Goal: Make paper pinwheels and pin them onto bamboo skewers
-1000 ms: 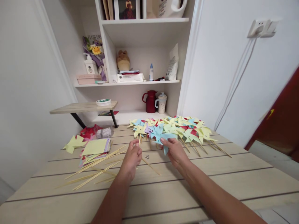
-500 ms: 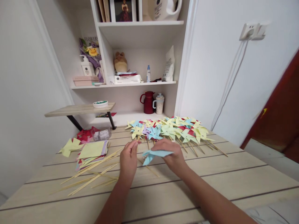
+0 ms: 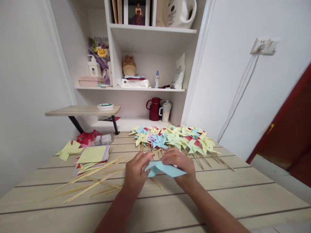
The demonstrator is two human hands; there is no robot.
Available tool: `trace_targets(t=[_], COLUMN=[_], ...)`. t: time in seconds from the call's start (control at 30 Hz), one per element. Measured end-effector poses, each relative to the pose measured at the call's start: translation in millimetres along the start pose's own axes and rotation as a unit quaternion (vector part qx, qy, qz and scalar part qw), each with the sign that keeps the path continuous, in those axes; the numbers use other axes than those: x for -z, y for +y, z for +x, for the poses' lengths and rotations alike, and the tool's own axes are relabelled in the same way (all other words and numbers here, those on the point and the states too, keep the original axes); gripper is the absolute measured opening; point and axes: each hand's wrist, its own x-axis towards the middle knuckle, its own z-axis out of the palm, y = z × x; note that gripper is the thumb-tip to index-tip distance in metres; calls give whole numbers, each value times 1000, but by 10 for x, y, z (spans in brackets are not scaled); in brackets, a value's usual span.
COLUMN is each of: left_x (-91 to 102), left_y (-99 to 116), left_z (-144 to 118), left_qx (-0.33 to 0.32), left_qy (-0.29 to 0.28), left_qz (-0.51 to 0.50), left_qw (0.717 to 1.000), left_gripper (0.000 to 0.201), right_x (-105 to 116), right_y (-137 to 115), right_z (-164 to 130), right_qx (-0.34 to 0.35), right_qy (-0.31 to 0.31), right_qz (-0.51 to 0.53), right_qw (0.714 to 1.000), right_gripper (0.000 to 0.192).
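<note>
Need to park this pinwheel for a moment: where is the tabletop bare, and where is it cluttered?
Bare: the near planks of the table between the forearms and front edge, and the right side below the finished pinwheels. Crowded: skewers and paper stack left of the left hand. Right hand holds the blue pinwheel.

Matt paper pinwheels (image 3: 175, 139) and thin wooden sticks (image 3: 92, 181) — on a pale, wood-grain slatted table (image 3: 218, 200).

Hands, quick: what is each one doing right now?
Left hand: closed on the blue paper pinwheel, at its left edge.
Right hand: closed over the same pinwheel from above.
</note>
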Motion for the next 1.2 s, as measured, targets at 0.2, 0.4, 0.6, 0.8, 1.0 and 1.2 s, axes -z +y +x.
trace_targets(t=[0.2, 0.4, 0.6, 0.8, 1.0, 1.2], left_x=[-5, -12, -27, -38, -26, -27], left_y=[11, 15, 6, 27, 94, 102], left_z=[2, 2, -13, -13, 17, 12], left_qx=[-3, -9, -14, -18, -10, -3], left_qy=[4, 3, -1, -7, 7, 16], left_qz=[13, 26, 40, 50, 58, 63], left_qw=[1000, 1000, 999, 999, 998, 998], left_gripper=[24, 27, 23, 19, 18, 19], right_x=[6, 33, 37, 34, 30, 30], right_y=[25, 36, 33, 21, 20, 13], right_z=[-27, -26, -17, -15, -22, -16], right_qx=[-22, -32, -27, -31, -31, -38], right_qy=[2, 29, 23, 33, 28, 33], right_qz=[-18, -15, -9, -1, -1, -16], right_qw=[1000, 999, 999, 999, 999, 999], right_gripper=[20, 20, 22, 24, 21, 18])
